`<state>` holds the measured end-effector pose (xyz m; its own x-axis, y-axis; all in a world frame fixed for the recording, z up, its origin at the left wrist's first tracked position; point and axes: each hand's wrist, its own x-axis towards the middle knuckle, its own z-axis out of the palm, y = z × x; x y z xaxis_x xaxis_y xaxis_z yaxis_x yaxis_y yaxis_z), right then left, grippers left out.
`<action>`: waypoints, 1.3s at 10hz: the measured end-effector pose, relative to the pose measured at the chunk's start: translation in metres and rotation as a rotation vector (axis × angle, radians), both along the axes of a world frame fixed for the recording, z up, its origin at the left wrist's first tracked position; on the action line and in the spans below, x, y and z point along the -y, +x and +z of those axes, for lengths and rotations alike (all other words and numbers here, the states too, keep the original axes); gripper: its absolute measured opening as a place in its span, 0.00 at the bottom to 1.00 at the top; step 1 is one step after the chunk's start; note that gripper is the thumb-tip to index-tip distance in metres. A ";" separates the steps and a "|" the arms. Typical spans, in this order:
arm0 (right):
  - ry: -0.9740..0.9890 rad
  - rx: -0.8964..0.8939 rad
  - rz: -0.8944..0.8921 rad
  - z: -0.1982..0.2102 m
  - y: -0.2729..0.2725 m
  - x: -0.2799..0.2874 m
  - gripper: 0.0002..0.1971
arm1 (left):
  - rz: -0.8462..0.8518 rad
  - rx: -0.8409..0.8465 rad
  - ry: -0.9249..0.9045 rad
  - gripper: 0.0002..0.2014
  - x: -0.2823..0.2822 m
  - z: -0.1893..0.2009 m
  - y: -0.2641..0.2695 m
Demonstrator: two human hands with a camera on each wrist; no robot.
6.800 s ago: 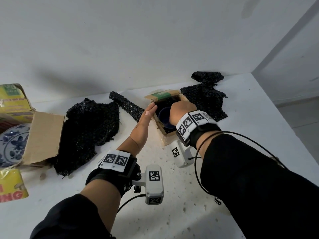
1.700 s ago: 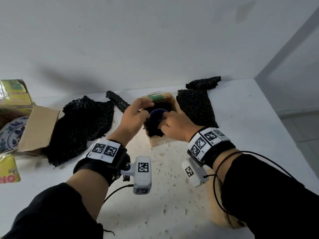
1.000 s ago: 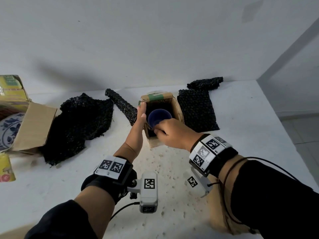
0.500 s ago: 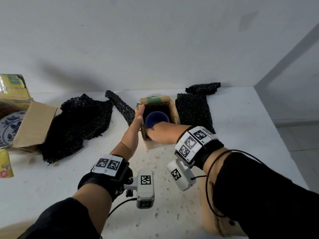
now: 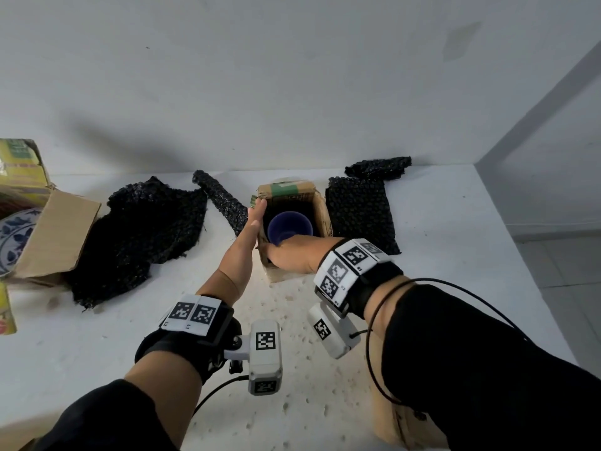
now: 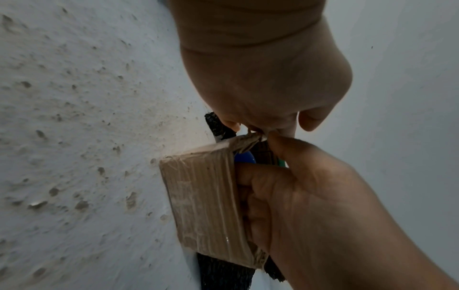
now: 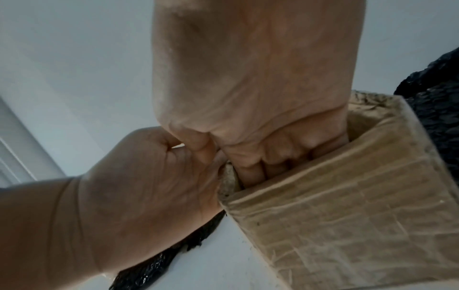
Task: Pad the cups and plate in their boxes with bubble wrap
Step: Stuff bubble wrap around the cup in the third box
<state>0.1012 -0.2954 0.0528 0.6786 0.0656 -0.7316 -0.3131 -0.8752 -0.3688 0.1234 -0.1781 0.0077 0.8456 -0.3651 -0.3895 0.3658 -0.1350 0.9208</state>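
Observation:
A small open cardboard box (image 5: 320, 211) stands mid-table with a blue cup (image 5: 289, 226) upright inside and dark bubble wrap around it. My left hand (image 5: 257, 216) lies flat with straight fingers against the box's left wall. My right hand (image 5: 274, 250) reaches over the near wall: its fingers (image 7: 250, 172) are tucked inside between cup and cardboard, the thumb outside. The left wrist view shows the box (image 6: 206, 196), a sliver of the cup (image 6: 244, 157) and the right hand (image 6: 310, 196). What the tucked fingertips touch is hidden.
Black bubble wrap lies around: a big crumpled sheet (image 5: 140, 232) at left, a rolled strip (image 5: 221, 203), a flat sheet (image 5: 361, 216) right of the box, a scrap (image 5: 377, 166) behind. A larger carton (image 5: 52, 236) holding the blue-patterned plate (image 5: 13, 236) sits far left. The table ends at right.
The cup with its wrap went down into the box. My left hand let go and flattened against the box's side. My right hand's fingers sank lower along the near wall.

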 end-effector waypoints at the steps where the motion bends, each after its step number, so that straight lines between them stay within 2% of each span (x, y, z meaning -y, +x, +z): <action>1: 0.034 0.050 0.005 0.003 -0.002 0.005 0.33 | -0.026 0.017 0.014 0.28 -0.004 0.007 0.002; 2: 0.141 0.148 -0.023 0.013 -0.004 0.024 0.28 | -0.016 0.154 0.068 0.20 -0.003 0.014 0.006; 3: 0.319 0.252 -0.110 0.024 -0.002 0.048 0.20 | 0.177 0.347 0.201 0.19 0.010 0.029 0.007; 4: 0.352 0.405 -0.191 0.029 0.008 0.082 0.15 | 0.158 0.535 0.364 0.20 0.037 0.046 0.008; 6: 0.134 0.613 -0.295 0.017 0.023 0.169 0.10 | -0.186 0.632 0.413 0.20 0.117 0.063 0.033; 8: -0.091 0.635 -0.282 -0.017 0.037 0.237 0.20 | -0.380 0.646 0.581 0.22 0.191 0.040 0.065; 10: -0.309 0.689 -0.121 -0.056 0.052 0.271 0.28 | -0.505 0.575 0.734 0.28 0.236 0.004 0.085; 11: -0.369 0.637 -0.065 -0.074 0.057 0.274 0.32 | -0.596 0.526 0.767 0.34 0.246 -0.010 0.092; 12: -0.425 0.583 -0.067 -0.088 0.056 0.273 0.32 | -0.645 0.515 0.838 0.37 0.250 -0.020 0.096; 13: -0.485 0.715 -0.097 -0.099 0.051 0.271 0.25 | -0.648 0.536 0.892 0.35 0.252 -0.026 0.099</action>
<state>0.1525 -0.5664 -0.0457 0.9726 -0.2247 -0.0598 -0.2297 -0.9683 -0.0984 0.2221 -0.4297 -0.0183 0.7370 -0.5611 -0.3767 -0.4003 -0.8115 0.4257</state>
